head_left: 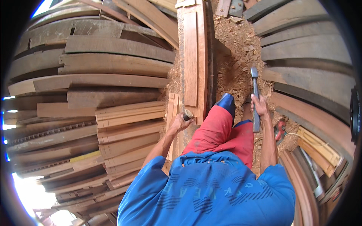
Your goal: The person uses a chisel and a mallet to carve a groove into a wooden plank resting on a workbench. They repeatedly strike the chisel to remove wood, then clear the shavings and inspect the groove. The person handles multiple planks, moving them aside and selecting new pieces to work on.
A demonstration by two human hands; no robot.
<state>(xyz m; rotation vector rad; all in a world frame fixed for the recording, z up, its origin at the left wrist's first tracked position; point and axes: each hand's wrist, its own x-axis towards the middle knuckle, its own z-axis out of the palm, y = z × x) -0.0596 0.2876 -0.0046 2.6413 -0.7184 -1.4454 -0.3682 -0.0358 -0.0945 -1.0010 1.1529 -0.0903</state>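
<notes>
My right hand (pixel 259 105) is wrapped round the handle of a hammer (pixel 255 86), its grey metal head (pixel 254 71) raised above the floor to the right of my legs. At the near end of a long reddish wooden board (pixel 191 60), my left hand (pixel 178 122) grips an upright chisel (pixel 187 115). Only the round, pale top of its handle with a dark band shows; the blade is hidden beneath. The board has a long raised strip along its middle and lies on a narrow beam in front of me, close by my left knee.
Stacked weathered planks (pixel 120 64) crowd the left, with cleaner cut boards (pixel 130 132) nearer me. More planks (pixel 309 49) line the right. Wood chips (pixel 241 49) cover the floor. A red power tool (pixel 279 130) with a cord lies right of my right forearm.
</notes>
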